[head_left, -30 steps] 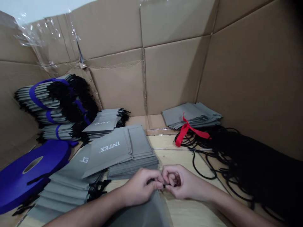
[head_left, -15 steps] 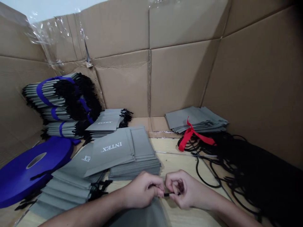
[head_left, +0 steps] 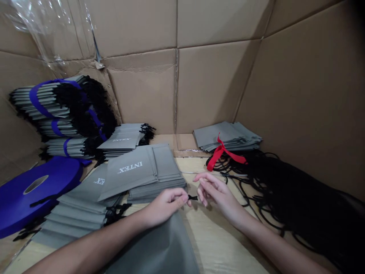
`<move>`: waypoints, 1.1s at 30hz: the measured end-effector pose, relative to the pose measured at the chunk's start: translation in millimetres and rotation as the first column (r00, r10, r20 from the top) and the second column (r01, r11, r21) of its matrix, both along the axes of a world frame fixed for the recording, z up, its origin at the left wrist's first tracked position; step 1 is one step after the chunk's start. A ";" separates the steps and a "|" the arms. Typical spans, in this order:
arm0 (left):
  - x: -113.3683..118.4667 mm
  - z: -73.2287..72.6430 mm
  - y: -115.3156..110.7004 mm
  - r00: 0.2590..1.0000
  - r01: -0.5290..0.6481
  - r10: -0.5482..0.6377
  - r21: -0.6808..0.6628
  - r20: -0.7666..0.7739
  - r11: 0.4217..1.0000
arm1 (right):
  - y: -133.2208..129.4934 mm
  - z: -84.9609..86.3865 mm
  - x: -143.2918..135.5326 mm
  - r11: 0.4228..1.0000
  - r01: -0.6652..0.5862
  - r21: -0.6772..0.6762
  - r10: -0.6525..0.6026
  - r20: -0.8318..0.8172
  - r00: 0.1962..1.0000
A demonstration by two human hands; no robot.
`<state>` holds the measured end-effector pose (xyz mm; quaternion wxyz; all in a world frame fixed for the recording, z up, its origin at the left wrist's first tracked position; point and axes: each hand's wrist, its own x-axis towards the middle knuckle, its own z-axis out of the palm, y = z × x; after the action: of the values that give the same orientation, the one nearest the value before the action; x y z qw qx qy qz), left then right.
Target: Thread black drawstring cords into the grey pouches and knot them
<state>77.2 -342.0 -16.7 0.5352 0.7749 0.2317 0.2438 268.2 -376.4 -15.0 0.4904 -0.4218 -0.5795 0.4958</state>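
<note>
My left hand (head_left: 169,203) is closed on the corner of a grey drawstring bag (head_left: 159,249), and a short knotted black cord end (head_left: 193,198) sticks out past its fingertips. The bag hangs below that hand toward the bottom edge of the view. Just right of the cord, my right hand (head_left: 215,192) has its fingers apart and slightly curled, with nothing in them. Behind my left hand lies a stack of grey bags (head_left: 168,171) without visible cords, a bag printed INTEX (head_left: 131,169) on top.
Corded bags (head_left: 71,217) lie at left beside a blue ribbon roll (head_left: 57,179). Bundles tied with blue ribbon (head_left: 51,101) and a smaller pile (head_left: 122,139) stand behind. At right are black cords (head_left: 299,201), a red ribbon (head_left: 219,152) and more grey bags (head_left: 219,135). Cardboard walls (head_left: 139,91) enclose the table.
My right hand has let go of the cord and opened, moving up. My left hand has risen with the bag, so more of it shows. The camera view has tilted down slightly.
</note>
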 end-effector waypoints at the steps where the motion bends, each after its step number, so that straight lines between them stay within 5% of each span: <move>1: -0.5 -0.6 0.9 1.000 -0.007 0.007 0.003 -0.010 1.000 | -0.4 -2.9 -0.4 1.000 -0.001 -0.014 0.002 0.029 1.000; 5: -1.4 -1.8 2.3 1.000 -0.031 0.031 -0.005 0.002 1.000 | -5.8 -7.1 -1.8 0.998 -0.003 0.064 -0.016 0.283 0.959; 11: 0.9 -3.2 -0.5 0.998 -0.053 0.054 -0.050 0.024 0.997 | -17.4 2.4 -11.8 0.982 -0.007 0.190 -0.110 0.600 0.792; 23: 2.8 -4.1 -3.0 0.995 -0.098 0.097 -0.075 -0.013 0.992 | -13.4 1.7 -16.1 0.996 0.058 -0.072 -0.041 0.225 0.973; 33: 0.9 -0.9 -6.0 0.996 -0.092 0.092 -0.045 -0.018 0.995 | -15.2 -0.1 -21.5 0.989 0.093 -0.111 -0.083 0.091 0.992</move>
<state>78.1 -348.1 -17.6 0.5392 0.7528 0.2768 0.2568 246.7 -391.6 -15.0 0.4612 -0.4955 -0.5514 0.4875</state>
